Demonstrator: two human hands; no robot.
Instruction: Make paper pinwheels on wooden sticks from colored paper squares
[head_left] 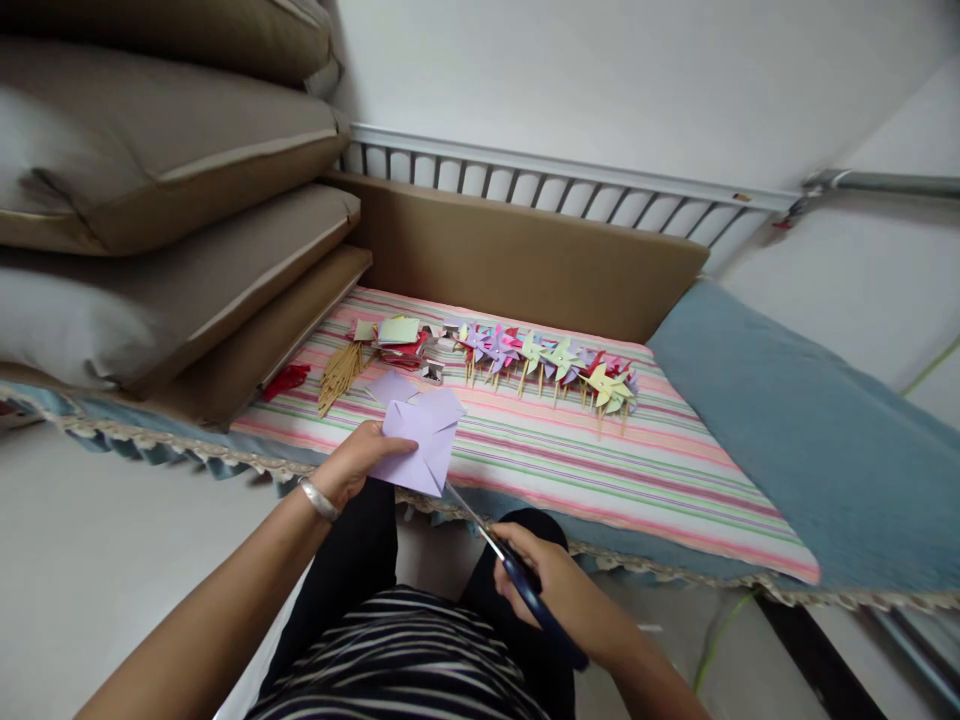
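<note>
Pinched in my left hand is a square of lilac paper, with slits running in from its corners. My right hand grips dark blue-handled scissors; their blade tips are at the paper's lower right corner. Another lilac sheet lies flat just behind the held one. Beyond it is a pile of coloured paper, pale green on top and red below. Finished paper pinwheels on wooden sticks lie in a row to the right.
A bundle of wooden sticks and a red item lie at left on the striped cloth. Small boxes stand near the paper. Stacked cushions rise at left; a brown board leans behind, before a radiator.
</note>
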